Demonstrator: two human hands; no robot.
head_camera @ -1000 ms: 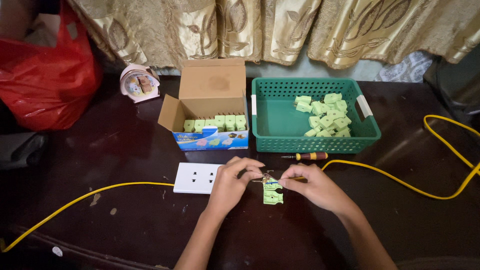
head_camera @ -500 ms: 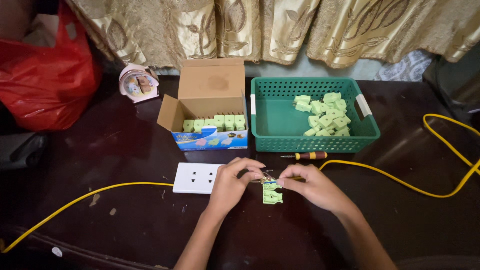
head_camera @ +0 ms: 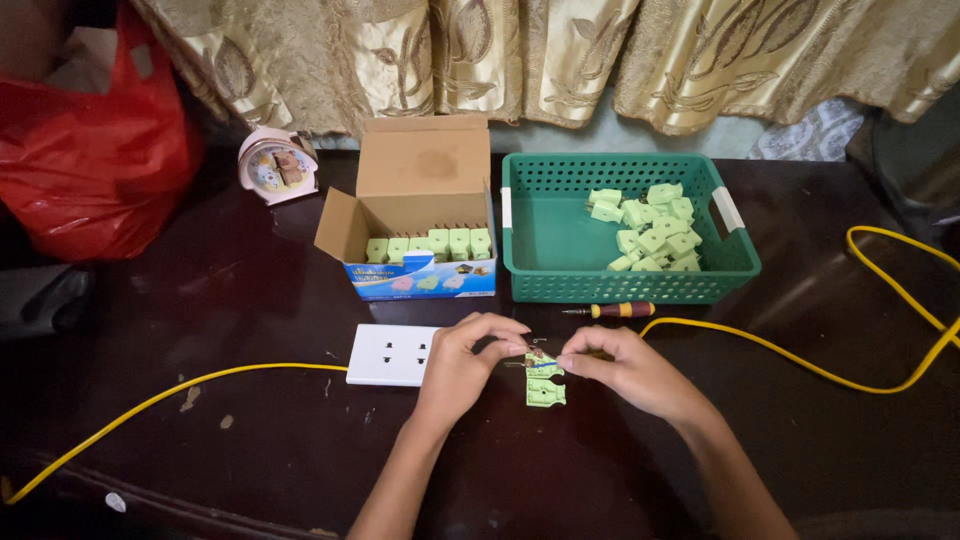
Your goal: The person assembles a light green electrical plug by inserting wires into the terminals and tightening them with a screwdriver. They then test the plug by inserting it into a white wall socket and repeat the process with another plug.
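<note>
On a dark wooden table [head_camera: 250,300], seen from above:

- Left hand [head_camera: 465,360]: fingers curled, fingertips pinching the left end of a small wired part [head_camera: 538,358] at centre.
- Right hand [head_camera: 625,368]: fingertips pressed together on the right end of the same wired part, meeting the left hand over it.
- Green plug shell [head_camera: 545,392]: lies flat on the table just below the pinched part, between the two hands; whether it touches the part cannot be told.
- White socket plate [head_camera: 390,354]: flat, just beside the left hand; a yellow cable [head_camera: 200,382] runs from it toward the left edge.
- Second yellow cable [head_camera: 800,362]: runs from behind the right hand out to the right and loops back.
- Screwdriver [head_camera: 615,310]: red-and-yellow handle, lying just in front of the basket, near the right hand.
- Green plastic basket [head_camera: 540,230]: holds a heap of pale green plug pieces [head_camera: 650,232] in its right half.
- Open cardboard box [head_camera: 420,170]: left of the basket, a row of green pieces inside.
- Small pink clock [head_camera: 277,165]: behind the box, to the left.
- Red plastic bag [head_camera: 90,170]: far left.
- Gold patterned curtain [head_camera: 560,60]: along the back.
</note>
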